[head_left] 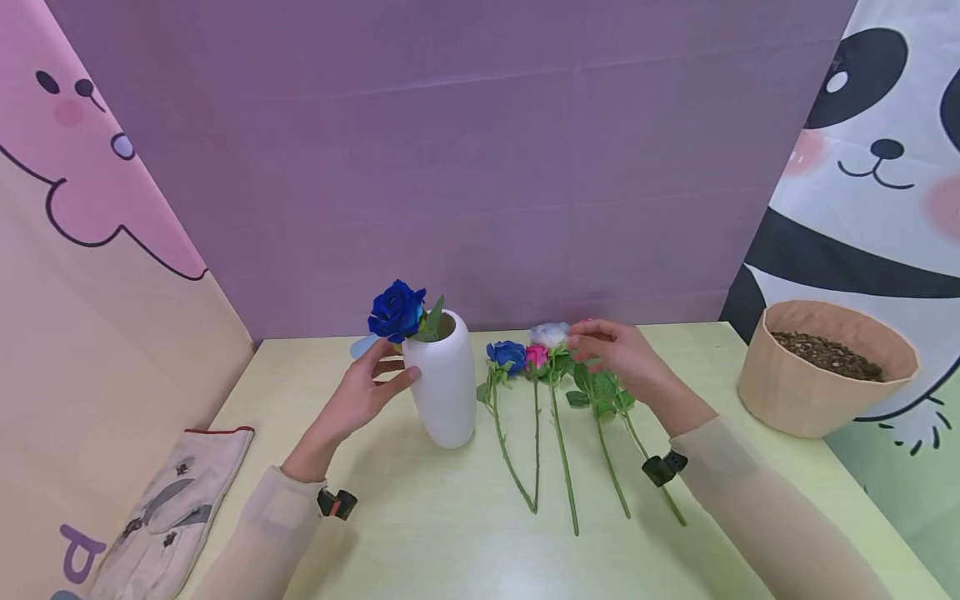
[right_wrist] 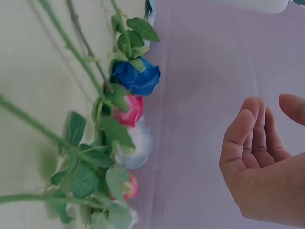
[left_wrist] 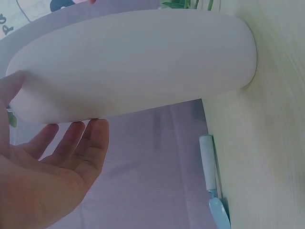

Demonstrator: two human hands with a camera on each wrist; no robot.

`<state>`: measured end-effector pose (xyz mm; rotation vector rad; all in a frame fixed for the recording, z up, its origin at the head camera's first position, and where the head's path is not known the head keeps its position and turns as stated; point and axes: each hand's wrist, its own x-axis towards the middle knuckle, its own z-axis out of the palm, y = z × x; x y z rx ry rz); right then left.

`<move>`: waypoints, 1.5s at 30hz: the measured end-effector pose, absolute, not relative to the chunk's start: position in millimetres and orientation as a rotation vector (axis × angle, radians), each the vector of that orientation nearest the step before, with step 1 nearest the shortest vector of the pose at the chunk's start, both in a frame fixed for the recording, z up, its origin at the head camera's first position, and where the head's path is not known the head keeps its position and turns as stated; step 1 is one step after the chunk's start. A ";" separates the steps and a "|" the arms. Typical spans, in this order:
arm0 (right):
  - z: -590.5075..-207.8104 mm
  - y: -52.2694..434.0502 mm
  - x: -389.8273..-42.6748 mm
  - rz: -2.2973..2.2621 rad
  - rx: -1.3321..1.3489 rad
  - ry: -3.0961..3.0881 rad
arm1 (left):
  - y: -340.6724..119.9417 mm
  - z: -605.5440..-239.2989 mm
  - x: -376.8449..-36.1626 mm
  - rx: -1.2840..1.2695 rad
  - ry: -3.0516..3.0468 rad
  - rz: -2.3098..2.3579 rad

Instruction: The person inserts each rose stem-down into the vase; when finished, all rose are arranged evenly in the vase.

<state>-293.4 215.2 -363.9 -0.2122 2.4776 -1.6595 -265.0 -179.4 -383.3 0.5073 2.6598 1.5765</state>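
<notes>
A tall white vase point(head_left: 446, 392) stands upright on the table, a blue rose point(head_left: 397, 311) with green leaves leaning out of its mouth. My left hand point(head_left: 360, 396) holds the vase near the top, thumb on one side and fingers on the other, as the left wrist view shows. Over the blossoms of several flowers lying on the table hovers my right hand point(head_left: 626, 362), its fingers loosely bent around nothing. Among these flowers are a blue rose point(right_wrist: 137, 78), a pink rose point(right_wrist: 129, 110) and a whitish bloom point(right_wrist: 136, 145); their stems point toward me.
At the right edge sits a tan pot point(head_left: 780, 400) with dark soil point(head_left: 828, 356). A grey cloth item point(head_left: 168, 517) with red trim lies at the left edge. Behind the vase lies a light blue trowel point(left_wrist: 208, 162). A purple backdrop point(head_left: 465, 183) closes off the back.
</notes>
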 end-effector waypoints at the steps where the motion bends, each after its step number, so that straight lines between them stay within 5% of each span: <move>1: -365.4 217.9 -293.4 -1.655 -0.211 2.478 | -179.4 -383.4 -265.2 0.509 2.661 1.577; 45: -464.6 311.8 -305.2 -1.451 -0.040 2.455 | -178.0 -380.4 -263.0 0.487 2.647 1.578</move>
